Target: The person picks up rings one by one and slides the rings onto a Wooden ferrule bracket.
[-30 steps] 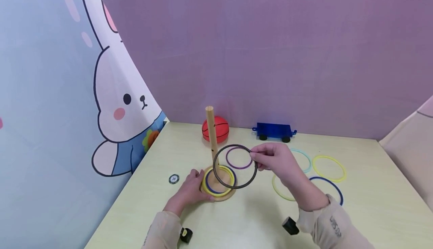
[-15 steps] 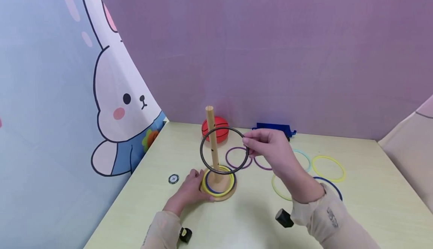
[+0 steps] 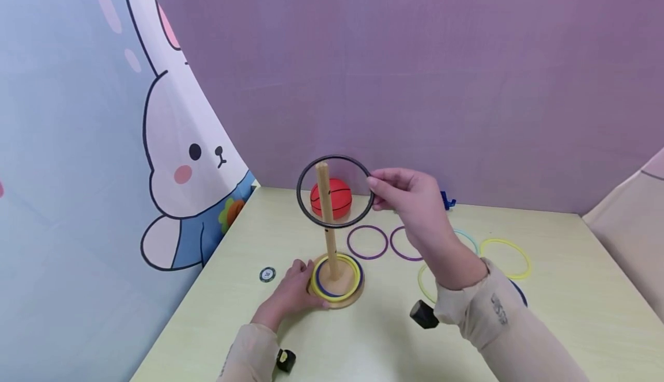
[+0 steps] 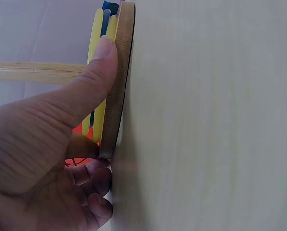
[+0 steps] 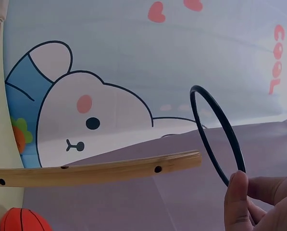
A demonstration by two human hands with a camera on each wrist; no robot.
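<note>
My left hand (image 3: 290, 291) grips the round base of a wooden ring-toss stand, thumb over its edge in the left wrist view. An upright wooden peg (image 3: 330, 244) rises from the base (image 4: 115, 110). Yellow rings (image 3: 337, 299) and a blue ring lie stacked around the peg's foot. Between thumb and fingers, my right hand (image 3: 417, 203) pinches a black ring (image 3: 335, 226) by its right side. The ring is tilted and overlaps the peg's upper part in the head view. In the right wrist view it hangs just beyond the peg's tip (image 5: 193, 158).
Behind the peg sits a red toy basketball (image 3: 339, 200). Purple rings (image 3: 368, 258), a yellow ring (image 3: 529, 267) and several others lie to the right, partly behind the right arm. A blue toy wagon (image 3: 447, 201) is mostly hidden. A round chip (image 3: 267, 274) lies at left.
My right hand has raised the black ring and carried it left, from low beside the peg up to its top. The left hand has stayed on the stand's base.
</note>
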